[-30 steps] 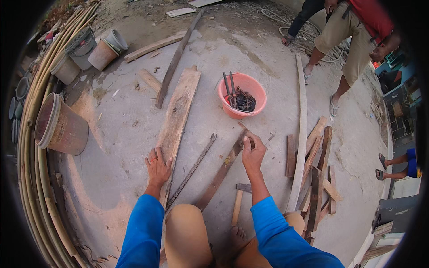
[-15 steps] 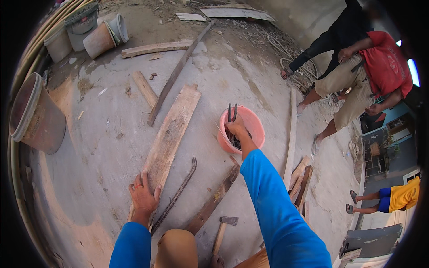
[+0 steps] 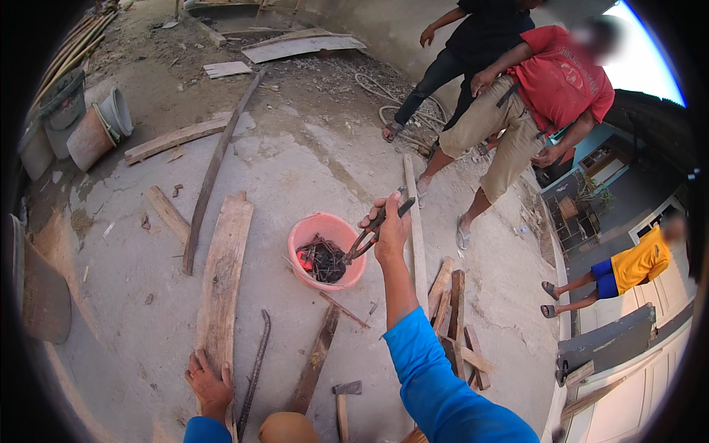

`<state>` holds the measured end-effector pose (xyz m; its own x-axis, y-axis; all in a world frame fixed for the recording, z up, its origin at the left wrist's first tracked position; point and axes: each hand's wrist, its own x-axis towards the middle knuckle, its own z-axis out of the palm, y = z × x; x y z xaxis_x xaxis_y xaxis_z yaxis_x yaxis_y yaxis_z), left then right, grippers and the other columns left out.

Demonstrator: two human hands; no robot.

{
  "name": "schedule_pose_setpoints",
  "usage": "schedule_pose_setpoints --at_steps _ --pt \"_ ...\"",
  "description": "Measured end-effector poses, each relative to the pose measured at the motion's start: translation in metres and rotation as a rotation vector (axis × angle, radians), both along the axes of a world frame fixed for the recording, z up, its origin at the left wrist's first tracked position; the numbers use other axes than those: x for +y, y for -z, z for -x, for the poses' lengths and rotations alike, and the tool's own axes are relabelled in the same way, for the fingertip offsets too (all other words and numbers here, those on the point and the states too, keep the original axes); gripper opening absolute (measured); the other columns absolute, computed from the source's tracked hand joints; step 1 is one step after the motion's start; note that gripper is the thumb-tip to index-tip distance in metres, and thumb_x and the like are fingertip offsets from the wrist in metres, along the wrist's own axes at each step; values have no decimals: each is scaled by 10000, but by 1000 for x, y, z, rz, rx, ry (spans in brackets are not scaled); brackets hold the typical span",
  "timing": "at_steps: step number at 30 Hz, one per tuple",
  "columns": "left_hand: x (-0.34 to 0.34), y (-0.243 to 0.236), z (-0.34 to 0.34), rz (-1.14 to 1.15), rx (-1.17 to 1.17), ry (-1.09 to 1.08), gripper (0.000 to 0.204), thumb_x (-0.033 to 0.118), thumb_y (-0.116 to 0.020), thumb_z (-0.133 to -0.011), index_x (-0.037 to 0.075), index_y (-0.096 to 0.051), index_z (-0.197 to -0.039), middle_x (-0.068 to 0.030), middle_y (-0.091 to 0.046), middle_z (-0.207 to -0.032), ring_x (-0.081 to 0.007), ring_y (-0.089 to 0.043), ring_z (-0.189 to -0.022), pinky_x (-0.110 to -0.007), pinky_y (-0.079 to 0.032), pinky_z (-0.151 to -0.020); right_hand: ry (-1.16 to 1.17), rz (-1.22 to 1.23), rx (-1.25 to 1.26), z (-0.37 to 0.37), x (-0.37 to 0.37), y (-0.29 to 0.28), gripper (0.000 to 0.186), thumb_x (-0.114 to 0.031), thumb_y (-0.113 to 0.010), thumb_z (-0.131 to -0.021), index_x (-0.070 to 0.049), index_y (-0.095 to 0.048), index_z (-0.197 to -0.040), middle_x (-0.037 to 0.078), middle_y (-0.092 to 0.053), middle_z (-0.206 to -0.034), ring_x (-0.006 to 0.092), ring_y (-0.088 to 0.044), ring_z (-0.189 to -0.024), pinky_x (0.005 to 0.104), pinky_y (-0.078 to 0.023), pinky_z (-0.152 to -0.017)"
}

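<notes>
My right hand (image 3: 391, 230) is closed around the handles of a pair of dark pincers (image 3: 362, 245). Their jaws point down to the left, over the rim of a pink bucket (image 3: 319, 224). Inside the bucket lie a tangle of dark metal bits (image 3: 328, 263), too small to tell apart, and a small red thing (image 3: 303, 258). My left hand (image 3: 210, 382) lies with fingers apart on the near end of a long wooden plank (image 3: 221, 277). A bent ribbed steel bar (image 3: 256, 365) is on the ground just right of that plank.
A hatchet (image 3: 347, 388) and a dark board (image 3: 317, 358) lie near my knee (image 3: 288, 428). Scrap wood (image 3: 456, 310) is heaped at right. Beyond stand a person in red (image 3: 565, 70) and one in black (image 3: 473, 52); another in yellow (image 3: 641, 258) is farther right. Buckets (image 3: 92, 136) stand at left.
My right hand has lifted out of the bucket, bringing the pincers up and to the right. My left hand stays on the plank. The view has swung to the right.
</notes>
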<state>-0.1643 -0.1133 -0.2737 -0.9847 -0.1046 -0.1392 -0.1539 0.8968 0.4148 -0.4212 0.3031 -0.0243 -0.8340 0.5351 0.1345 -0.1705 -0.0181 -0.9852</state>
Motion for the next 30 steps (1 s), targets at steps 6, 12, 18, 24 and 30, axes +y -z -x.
schedule_pose_setpoints --at_steps 6,12,18,24,30 --pt "-2 -12 0 -40 9 -20 797 324 -638 -961 -52 -285 -1568 -343 -353 -1540 -457 -362 -1416 -570 -264 -1149 179 -216 -195 -130 -27 -24 599 -573 -514 -1071 -21 -693 -922 30 -590 -797 140 -545 -770 317 -446 -721" --pt "12 -35 -3 -50 -33 24 799 303 -645 -971 -41 -263 -1583 -330 -342 -1560 -463 -358 -1430 -577 -253 -1168 331 -376 -358 -226 -26 130 399 -411 -645 -1049 -14 -675 -1019 44 -628 -754 109 -575 -630 286 -464 -560" --pt "1 -19 -3 -91 30 -11 764 252 -657 -965 -26 -291 -1575 -333 -353 -1550 -477 -378 -1403 -535 -290 -1141 243 138 -396 -287 -80 139 386 -333 -684 -1033 38 -652 -1134 136 -719 -936 196 -705 -769 330 -588 -617" --pt "2 -26 -4 -140 12 -13 777 304 -649 -979 -31 -289 -1580 -348 -350 -1544 -491 -394 -1374 -551 -307 -1122 100 451 -440 -323 -52 107 368 -235 -612 -1064 76 -612 -1260 209 -684 -1186 330 -725 -1056 479 -632 -931" --pt "3 -2 -1 -44 9 0 759 355 -631 -995 -2 -309 -1583 -332 -374 -1547 -475 -407 -1385 -541 -318 -1130 9 480 -734 -349 -18 93 388 -200 -555 -1066 81 -604 -1329 249 -653 -1304 375 -720 -1084 461 -631 -934"
